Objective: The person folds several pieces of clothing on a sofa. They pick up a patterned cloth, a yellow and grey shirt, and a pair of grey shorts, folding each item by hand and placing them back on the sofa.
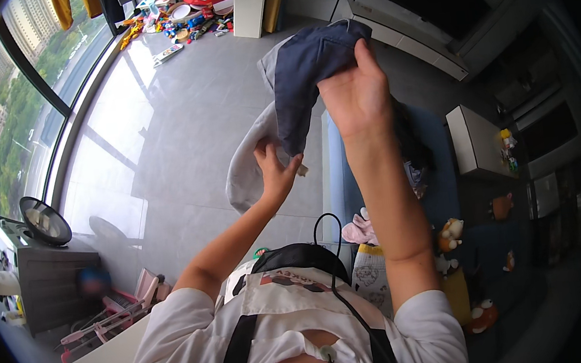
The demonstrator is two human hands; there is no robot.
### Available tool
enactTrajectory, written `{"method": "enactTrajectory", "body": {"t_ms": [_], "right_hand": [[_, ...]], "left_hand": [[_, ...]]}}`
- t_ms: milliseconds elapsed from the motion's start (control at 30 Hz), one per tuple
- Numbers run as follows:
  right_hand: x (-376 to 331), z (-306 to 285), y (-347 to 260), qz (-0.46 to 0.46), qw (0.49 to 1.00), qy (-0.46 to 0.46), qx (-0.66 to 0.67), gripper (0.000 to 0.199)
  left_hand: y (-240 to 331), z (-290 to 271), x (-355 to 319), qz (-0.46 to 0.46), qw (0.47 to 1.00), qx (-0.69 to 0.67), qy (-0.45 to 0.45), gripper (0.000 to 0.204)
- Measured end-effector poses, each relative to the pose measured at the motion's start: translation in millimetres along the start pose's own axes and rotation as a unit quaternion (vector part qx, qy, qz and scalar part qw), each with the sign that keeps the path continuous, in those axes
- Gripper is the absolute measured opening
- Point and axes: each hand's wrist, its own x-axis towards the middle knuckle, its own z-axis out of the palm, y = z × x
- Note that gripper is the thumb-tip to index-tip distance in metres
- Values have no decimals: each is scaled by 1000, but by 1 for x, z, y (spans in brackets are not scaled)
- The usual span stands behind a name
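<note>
Above the grey tiled floor (180, 122), the person holds a dark blue garment (308, 75) up in the air with both hands. The right hand (359, 94) is raised high and its fingers are closed over the top edge of the blue cloth. The left hand (277, 172) is lower and pinches the bottom part of the same garment, where a light grey lining or second layer (247, 165) hangs down in a curve. To the left of the garment the floor is wide and free up to the curved window wall (55, 134), so there is much open room on this side. To the right, close under the right forearm, stands a blue sofa (436, 167) with soft toys (450, 236) and a pink cloth (359, 231) on it; it lies just beside the hanging cloth. Behind the sofa there is a small white side table (472, 143), and further a grey media cabinet (416, 36) along the wall. Far at the top a heap of colourful toys (183, 13) lies on the floor, well apart from the hands. At the lower left a dark cabinet (55, 281) carries a round fan (46, 220), and a pink folding rack (115, 317) lies near it.
</note>
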Motion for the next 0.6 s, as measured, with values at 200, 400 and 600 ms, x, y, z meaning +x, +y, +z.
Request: {"method": "enactTrajectory", "body": {"t_ms": [200,400,600], "right_hand": [[5,-9,5,1,999,31,31,28],[43,-56,-36,-53,998,33,22,27],[79,-136,-89,-7,986,161,40,24]], "left_hand": [[-37,19,5,-52,996,-73,-18,30],[-53,-15,53,-275,869,-398,-103,15],[23,-88,131,-300,861,-250,-325,29]]}}
